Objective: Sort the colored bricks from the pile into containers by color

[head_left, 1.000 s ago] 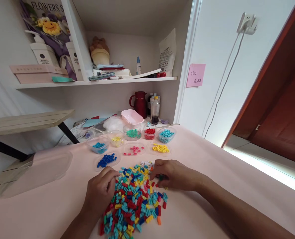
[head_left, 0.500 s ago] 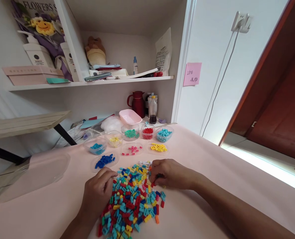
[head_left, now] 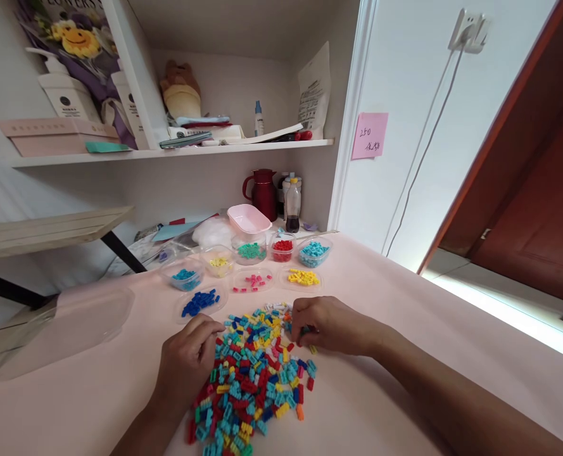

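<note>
A loose pile of small toy building bricks (head_left: 253,380) in many colours spreads over the pink tabletop. My left hand (head_left: 190,348) rests along the pile's left edge, its fingers curled in and pressed together. What they hold, if anything, is hidden. At the upper right of the pile, my right hand (head_left: 326,323) is closed with fingertips pointing down among the bricks; a bit of red shows at the tips, too small to make out. Just behind the pile are a lid of dark blue bricks (head_left: 200,303), pink bricks (head_left: 253,282) and yellow bricks (head_left: 303,277).
Farther back stand clear tubs of blue bricks (head_left: 183,278), pale yellow bricks (head_left: 219,264), green bricks (head_left: 251,251), red bricks (head_left: 282,248) and light blue bricks (head_left: 314,252). Behind them are a pink basin (head_left: 249,220), a red jug (head_left: 264,195) and a bottle (head_left: 292,206).
My right hand has shifted slightly right at the pile's upper edge, and a red brick by its fingers shows more clearly. My left hand stays put. The view has tilted slightly.
</note>
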`<act>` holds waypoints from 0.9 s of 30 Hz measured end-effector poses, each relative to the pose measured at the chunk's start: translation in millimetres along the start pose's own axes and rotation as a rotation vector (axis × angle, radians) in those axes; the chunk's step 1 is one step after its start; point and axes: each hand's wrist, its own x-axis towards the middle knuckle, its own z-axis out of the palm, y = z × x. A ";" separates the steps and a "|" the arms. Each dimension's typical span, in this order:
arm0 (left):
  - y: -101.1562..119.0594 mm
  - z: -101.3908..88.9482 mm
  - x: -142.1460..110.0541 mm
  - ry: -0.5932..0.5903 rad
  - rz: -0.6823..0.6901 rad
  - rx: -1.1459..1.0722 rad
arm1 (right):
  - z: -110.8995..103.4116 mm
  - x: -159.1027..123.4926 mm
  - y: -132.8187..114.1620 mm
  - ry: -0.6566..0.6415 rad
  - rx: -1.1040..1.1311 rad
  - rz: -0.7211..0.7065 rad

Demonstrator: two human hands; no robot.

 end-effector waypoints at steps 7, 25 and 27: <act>-1.0 0.8 -2.0 -0.011 -0.011 0.001 | -4.4 -3.1 -7.7 -0.036 -0.069 0.012; 0.4 1.6 -0.9 -0.064 -0.041 -0.012 | 5.0 2.7 -6.3 0.075 -0.091 -0.004; -0.1 2.0 -1.2 -0.075 -0.046 -0.004 | 6.6 3.0 -4.6 0.065 -0.096 0.001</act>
